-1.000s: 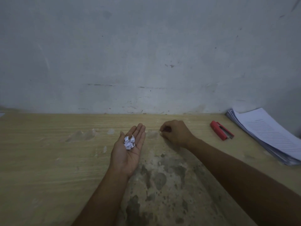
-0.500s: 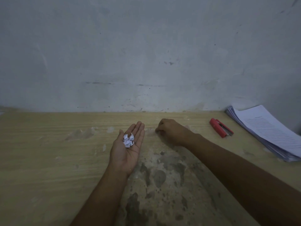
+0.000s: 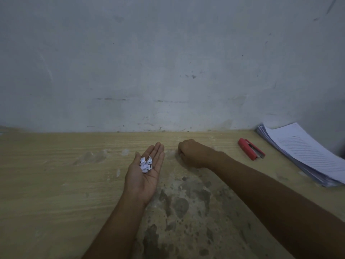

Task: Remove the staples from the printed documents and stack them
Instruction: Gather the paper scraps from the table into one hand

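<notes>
On the tabletop [image 3: 56,184], in the head view, the left hand [image 3: 143,176] lay palm up with its fingers straight, and a small clump of crumpled white paper scraps [image 3: 146,164] sat at the base of the fingers. Just to its right, the right hand [image 3: 192,153] rested knuckles up with its fingers curled under against the wood. Whether it pinched a scrap or a staple was hidden.

The step looked like gathering leftover bits into the flat palm. To do it well, the palm should stay level and slightly cupped so the light scraps do not roll off. The right fingertips should nip each bit cleanly off the rough, stained surface, not sweep it.

The printed documents [image 3: 306,154] lay well apart at the far right, by the wall. They formed a thick, slightly fanned pile, with lines of text on the top sheet and the lower edges splayed. A red stapler [image 3: 251,148] lay beside them, between the pile and the right hand.
</notes>
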`<state>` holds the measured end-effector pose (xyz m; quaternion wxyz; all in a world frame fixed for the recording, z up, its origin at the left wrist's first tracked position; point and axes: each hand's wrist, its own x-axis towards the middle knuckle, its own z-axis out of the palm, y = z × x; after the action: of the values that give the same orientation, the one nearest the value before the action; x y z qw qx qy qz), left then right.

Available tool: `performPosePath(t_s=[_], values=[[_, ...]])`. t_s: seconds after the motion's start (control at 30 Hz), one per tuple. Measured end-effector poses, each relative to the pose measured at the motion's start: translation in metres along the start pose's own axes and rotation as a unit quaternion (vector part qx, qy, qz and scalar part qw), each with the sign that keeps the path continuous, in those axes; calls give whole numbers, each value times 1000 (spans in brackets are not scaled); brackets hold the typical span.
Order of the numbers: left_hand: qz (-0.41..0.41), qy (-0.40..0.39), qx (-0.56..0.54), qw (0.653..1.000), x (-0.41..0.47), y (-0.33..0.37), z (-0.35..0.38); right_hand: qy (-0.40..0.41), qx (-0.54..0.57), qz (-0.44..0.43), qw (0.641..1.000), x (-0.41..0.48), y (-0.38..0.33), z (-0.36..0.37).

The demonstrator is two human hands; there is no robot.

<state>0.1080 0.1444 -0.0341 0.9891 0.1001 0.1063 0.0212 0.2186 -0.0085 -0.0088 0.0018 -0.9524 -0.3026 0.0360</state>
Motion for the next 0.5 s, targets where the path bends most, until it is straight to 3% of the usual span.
performPosePath(t_s=[0.23,0.33,0.43,0.5], values=[[-3,3,-10,1000,-1,1,1,28,21,-32,999,-3,6,0],[-3,2,-14,1000,-2,2,2,58,109,-1,992,0,10,-2],[-7,1,-16,1000,-2,1,3,114,270,75,953,-2,17,-5],[-6,1,-20,1000,-2,1,2,139,408,95,897,-6,19,-10]])
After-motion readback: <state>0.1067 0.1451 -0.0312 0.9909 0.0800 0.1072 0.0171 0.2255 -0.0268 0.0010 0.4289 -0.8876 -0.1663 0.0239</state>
